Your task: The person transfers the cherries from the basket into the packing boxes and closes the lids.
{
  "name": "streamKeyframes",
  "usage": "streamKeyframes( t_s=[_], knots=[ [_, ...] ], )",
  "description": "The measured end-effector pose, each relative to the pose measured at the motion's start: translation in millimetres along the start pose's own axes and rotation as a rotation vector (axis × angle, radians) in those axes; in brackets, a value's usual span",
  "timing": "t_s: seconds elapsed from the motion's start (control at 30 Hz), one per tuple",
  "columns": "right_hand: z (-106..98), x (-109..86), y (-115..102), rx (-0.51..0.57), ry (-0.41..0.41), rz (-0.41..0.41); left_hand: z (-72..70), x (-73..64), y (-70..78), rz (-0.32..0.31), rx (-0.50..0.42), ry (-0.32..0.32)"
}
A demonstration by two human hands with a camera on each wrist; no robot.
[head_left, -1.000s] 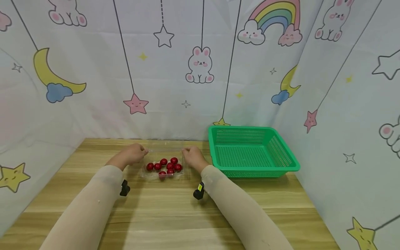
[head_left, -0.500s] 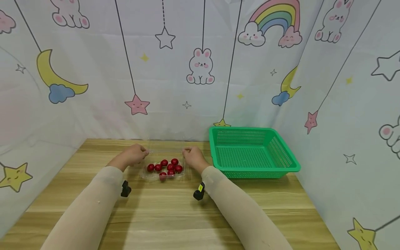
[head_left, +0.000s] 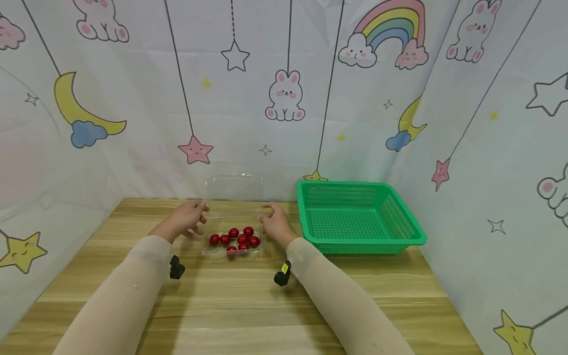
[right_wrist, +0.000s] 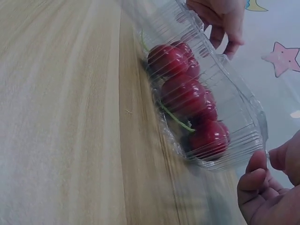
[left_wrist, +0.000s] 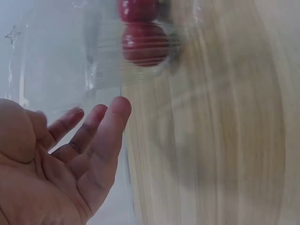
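A clear plastic clamshell box (right_wrist: 246,119) holds several dark red cherries (right_wrist: 183,95), some with green stems. Its transparent lid (head_left: 234,175) stands up behind it, against the curtain in the head view. To the left of the box, my left hand (head_left: 186,219) has its fingers spread and holds nothing; the left wrist view shows its fingertips (left_wrist: 121,107) close to the box's side. My right hand (head_left: 276,224) is at the opposite side. In the right wrist view its thumb and fingertips (right_wrist: 258,161) are loosely bent right at the rim's corner, with a gap between them.
A green plastic basket (head_left: 364,240) sits right of my right hand, near the back of the wooden table (head_left: 230,305). A white curtain (head_left: 146,162) with cartoon prints rises behind the table and along its sides. Black wrist cameras (head_left: 176,268) hang under both wrists.
The lid has swung higher and now stands upright at the back. My left fingers have come off the box's edge and spread, and my right fingers have loosened. The basket has not moved.
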State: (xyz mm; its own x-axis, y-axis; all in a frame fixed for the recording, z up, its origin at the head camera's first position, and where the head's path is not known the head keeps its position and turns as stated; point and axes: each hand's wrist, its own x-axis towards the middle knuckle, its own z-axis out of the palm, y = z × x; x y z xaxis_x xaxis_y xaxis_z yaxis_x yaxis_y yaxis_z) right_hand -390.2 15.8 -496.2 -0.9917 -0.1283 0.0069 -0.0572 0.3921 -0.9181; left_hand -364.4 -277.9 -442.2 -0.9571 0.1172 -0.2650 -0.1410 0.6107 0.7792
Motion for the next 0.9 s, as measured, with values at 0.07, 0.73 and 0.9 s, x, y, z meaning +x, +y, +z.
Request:
streamKeyframes(
  t_s=[0.07, 0.73, 0.9],
  knots=[
    [0.4, 0.3, 1.4, 0.023, 0.016, -0.005, -1.6, -2.3, 1.1, 0.003, -0.056, -0.010],
    [0.8, -2.3, 5.2, 0.368, 0.139, 0.053, -19.0, -15.7, 3.5, -0.001, -0.151, -0.227],
    [-0.7, -7.1, 5.0, 0.367, 0.160, 0.073, -22.2, -18.8, -4.2, 0.018, -0.128, -0.271]
  ],
)
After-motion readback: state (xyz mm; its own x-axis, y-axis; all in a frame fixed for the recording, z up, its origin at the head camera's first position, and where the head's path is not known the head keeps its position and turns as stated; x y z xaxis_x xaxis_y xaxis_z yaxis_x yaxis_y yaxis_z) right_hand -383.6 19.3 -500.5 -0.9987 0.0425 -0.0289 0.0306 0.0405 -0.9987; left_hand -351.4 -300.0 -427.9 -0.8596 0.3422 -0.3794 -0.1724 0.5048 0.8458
